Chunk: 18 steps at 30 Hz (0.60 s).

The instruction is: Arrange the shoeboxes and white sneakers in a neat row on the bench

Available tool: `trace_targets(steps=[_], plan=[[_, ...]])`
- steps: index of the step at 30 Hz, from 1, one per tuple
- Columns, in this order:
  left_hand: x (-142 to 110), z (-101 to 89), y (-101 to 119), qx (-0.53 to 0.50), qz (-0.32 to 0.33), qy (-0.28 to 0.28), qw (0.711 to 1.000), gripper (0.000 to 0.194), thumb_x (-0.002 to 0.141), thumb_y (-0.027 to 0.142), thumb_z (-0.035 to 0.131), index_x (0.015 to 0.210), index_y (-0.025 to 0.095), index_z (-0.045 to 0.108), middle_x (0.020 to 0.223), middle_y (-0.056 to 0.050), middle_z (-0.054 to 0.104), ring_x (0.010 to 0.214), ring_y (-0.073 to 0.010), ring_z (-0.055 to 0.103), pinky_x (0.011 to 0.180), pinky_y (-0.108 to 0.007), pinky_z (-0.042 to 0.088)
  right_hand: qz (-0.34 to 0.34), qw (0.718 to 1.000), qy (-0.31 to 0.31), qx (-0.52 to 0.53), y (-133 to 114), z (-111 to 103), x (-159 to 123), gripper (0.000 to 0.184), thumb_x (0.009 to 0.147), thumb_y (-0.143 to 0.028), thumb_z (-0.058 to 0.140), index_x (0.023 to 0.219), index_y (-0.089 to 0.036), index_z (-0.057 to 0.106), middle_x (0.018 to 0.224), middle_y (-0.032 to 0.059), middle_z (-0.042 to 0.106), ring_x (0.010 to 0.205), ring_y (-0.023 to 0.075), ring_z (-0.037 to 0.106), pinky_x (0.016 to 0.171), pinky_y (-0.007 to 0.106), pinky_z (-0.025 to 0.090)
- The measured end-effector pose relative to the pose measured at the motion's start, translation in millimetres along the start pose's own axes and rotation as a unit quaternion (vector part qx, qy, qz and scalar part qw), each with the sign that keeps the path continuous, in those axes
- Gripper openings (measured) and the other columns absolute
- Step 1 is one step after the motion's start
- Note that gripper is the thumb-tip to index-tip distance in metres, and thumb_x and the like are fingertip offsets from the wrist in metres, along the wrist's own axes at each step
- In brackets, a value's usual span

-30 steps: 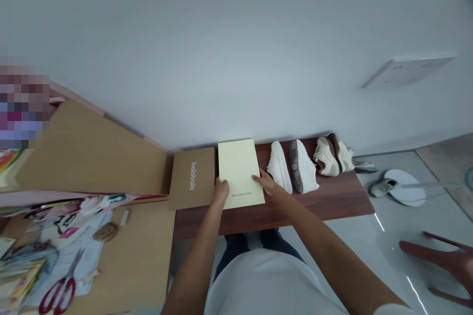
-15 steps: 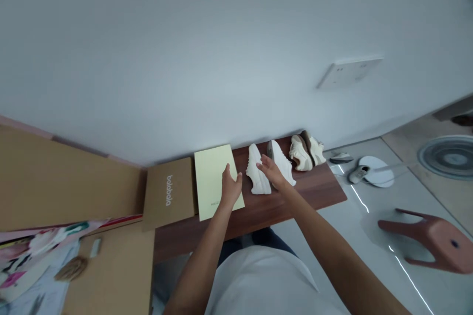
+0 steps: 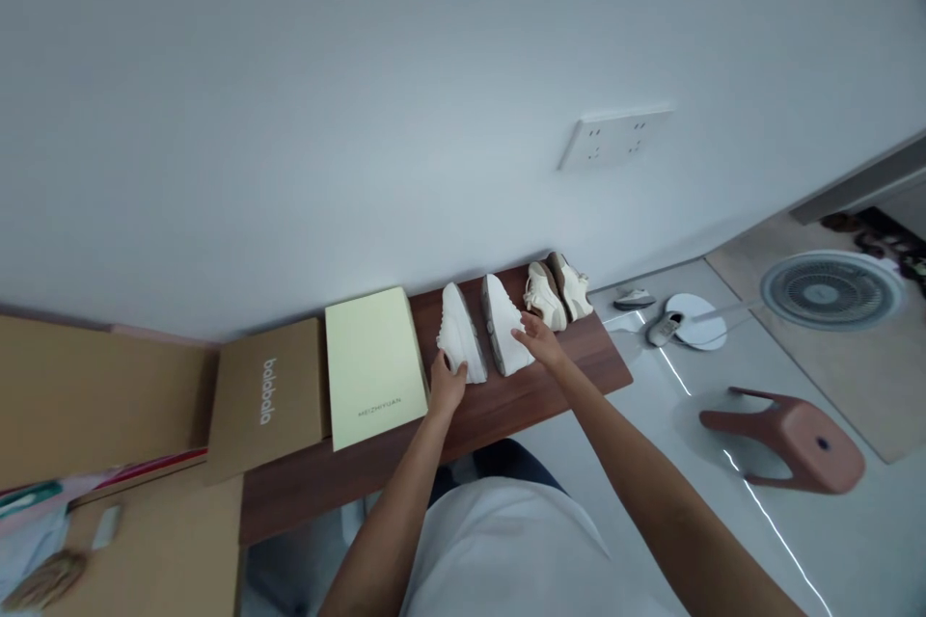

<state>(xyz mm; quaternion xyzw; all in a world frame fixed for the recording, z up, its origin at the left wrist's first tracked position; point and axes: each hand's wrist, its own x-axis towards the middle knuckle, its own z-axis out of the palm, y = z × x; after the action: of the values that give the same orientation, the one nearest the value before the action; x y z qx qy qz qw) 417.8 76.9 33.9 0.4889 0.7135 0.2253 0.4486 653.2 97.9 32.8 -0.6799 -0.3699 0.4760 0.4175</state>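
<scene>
Two white shoes stand side by side on a dark reddish-brown wooden bench (image 3: 506, 410). My left hand (image 3: 448, 386) is closed on the near end of the left white shoe (image 3: 457, 328), thumb on one side and fingers on the other. A grey strip of sole shows along that shoe's right side. At the right white shoe (image 3: 504, 308), my right hand (image 3: 541, 341) reaches the right edge with thumb and fingers apart; its fingertips appear to touch it. A cream pair of shoes (image 3: 544, 297) with brown parts sits just beyond, against the wall.
Left of the shoes lie a pale yellow box (image 3: 372, 347) and a brown cardboard box (image 3: 271, 386). A larger open carton (image 3: 94, 395) stands far left. A reddish stool (image 3: 803, 443), a fan (image 3: 831, 291) and more shoes (image 3: 664, 328) are on the floor at right.
My view has shifted right. My left hand has moved from above the yellow box to the left white shoe and closed on it. My right hand has moved to the right shoe's outer edge.
</scene>
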Motion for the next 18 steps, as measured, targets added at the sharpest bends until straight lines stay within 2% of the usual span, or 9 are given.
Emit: trace_targets(steps=[4, 7, 10, 13, 16, 18], plan=[[-1, 11.1, -5, -0.002, -0.062, 0.005, 0.998, 0.057, 0.091, 0.034, 0.065, 0.142, 0.011, 0.050, 0.143, -0.020, 0.059, 0.132, -0.0264, 0.059, 0.108, -0.035, 0.047, 0.018, 0.996, 0.019, -0.082, 11, -15, -2, 0.070, 0.071, -0.059, 0.075, 0.127, -0.018, 0.063, 0.130, 0.0156, 0.067, 0.125, 0.0331, 0.061, 0.108, 0.052, 0.048], [-2, 15.0, -6, -0.011, -0.080, -0.010, 0.997, 0.046, 0.092, 0.037, 0.066, 0.129, 0.010, 0.061, 0.127, -0.019, 0.070, 0.117, -0.0273, 0.068, 0.098, -0.034, 0.053, 0.039, 0.986, -0.029, -0.158, 17, -20, -4, 0.055, 0.072, -0.059, 0.074, 0.106, -0.017, 0.070, 0.111, 0.0124, 0.073, 0.113, 0.0341, 0.065, 0.100, 0.050, 0.052], [-1, 15.1, -4, -0.039, -0.071, -0.039, 0.996, 0.036, 0.090, 0.038, 0.069, 0.114, 0.012, 0.070, 0.111, -0.015, 0.077, 0.104, -0.0277, 0.073, 0.089, -0.034, 0.056, 0.037, 0.977, -0.109, -0.181, 19, -20, -8, 0.047, 0.075, -0.062, 0.069, 0.087, -0.016, 0.070, 0.091, 0.0096, 0.075, 0.098, 0.0321, 0.068, 0.090, 0.044, 0.055], [0, 13.0, 0, -0.055, -0.057, -0.047, 0.996, 0.031, 0.087, 0.037, 0.071, 0.106, 0.013, 0.073, 0.106, -0.013, 0.078, 0.101, -0.0268, 0.073, 0.084, -0.032, 0.056, 0.026, 0.976, -0.148, -0.157, 18, -18, -10, 0.044, 0.080, -0.061, 0.064, 0.085, -0.018, 0.071, 0.083, 0.0053, 0.074, 0.092, 0.0287, 0.068, 0.086, 0.040, 0.055], [1, 9.1, 9, -0.025, -0.031, -0.042, 0.998, 0.029, 0.087, 0.037, 0.071, 0.102, 0.012, 0.072, 0.103, -0.012, 0.078, 0.100, -0.0263, 0.072, 0.083, -0.031, 0.054, -0.007, 0.973, -0.154, -0.173, 12, -15, -11, 0.038, 0.084, -0.054, 0.061, 0.088, -0.018, 0.071, 0.081, 0.0027, 0.074, 0.087, 0.0252, 0.068, 0.084, 0.037, 0.055], [0, 5.7, 17, 0.026, -0.006, -0.035, 0.999, 0.029, 0.087, 0.038, 0.070, 0.101, 0.013, 0.072, 0.101, -0.012, 0.078, 0.100, -0.0268, 0.072, 0.083, -0.031, 0.052, -0.044, 0.960, -0.134, -0.243, 5, -14, -12, 0.034, 0.087, -0.049, 0.059, 0.087, -0.017, 0.070, 0.081, 0.0036, 0.074, 0.083, 0.0242, 0.067, 0.082, 0.035, 0.053]])
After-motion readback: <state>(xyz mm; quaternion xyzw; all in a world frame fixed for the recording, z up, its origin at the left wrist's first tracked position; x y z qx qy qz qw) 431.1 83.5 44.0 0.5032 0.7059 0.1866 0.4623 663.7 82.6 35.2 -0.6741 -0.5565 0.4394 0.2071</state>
